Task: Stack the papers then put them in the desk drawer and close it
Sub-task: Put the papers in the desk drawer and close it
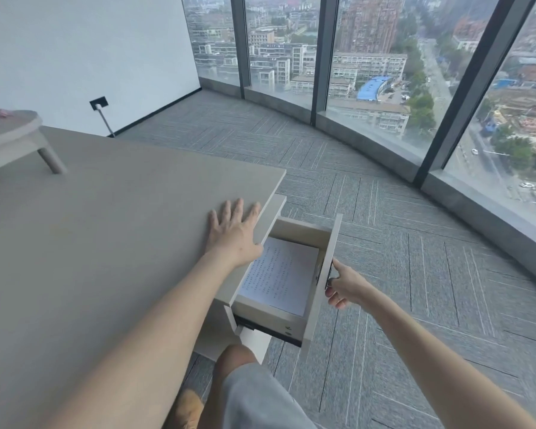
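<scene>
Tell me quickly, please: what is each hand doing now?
Left hand: open, flat on the grey desk top, holding nothing.
Right hand: closed on the front panel of the open pale drawer.

grey desk point(106, 230), small riser shelf point(10, 131) far-left, left hand point(234, 232) flat near edge

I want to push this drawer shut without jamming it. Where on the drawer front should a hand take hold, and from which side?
Take the drawer front at its outer face near the handle, where the right hand sits, coming from the open floor side. The drawer slides straight under the desk, so a mid-panel push probably keeps it square. The papers lie flat inside.
</scene>
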A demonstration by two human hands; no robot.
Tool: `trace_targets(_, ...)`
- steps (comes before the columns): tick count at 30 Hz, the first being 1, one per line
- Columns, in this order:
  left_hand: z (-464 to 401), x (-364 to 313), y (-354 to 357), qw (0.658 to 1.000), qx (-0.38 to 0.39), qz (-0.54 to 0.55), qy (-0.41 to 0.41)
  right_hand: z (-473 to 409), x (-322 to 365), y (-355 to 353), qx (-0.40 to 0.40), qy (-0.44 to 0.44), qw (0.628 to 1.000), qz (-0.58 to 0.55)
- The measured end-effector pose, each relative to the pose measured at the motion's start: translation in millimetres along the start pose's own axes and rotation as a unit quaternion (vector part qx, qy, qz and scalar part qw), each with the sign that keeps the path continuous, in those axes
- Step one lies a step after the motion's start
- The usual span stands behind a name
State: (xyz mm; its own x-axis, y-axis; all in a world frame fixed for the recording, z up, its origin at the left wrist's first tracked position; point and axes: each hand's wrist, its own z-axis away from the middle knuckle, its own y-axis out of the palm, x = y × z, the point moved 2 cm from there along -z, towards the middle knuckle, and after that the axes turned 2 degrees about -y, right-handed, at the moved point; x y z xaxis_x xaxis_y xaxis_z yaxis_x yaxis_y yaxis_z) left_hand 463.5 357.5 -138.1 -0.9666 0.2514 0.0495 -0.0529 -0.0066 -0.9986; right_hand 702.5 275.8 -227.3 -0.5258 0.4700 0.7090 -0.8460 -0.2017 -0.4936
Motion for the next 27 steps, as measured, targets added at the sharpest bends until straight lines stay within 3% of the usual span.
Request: trace_targets(27,0.2,1.1,-2.6,1.0,-0.008,0.005,0.008,-63.3,70.9,66.7,0.082,0.02,0.992,-0.092)
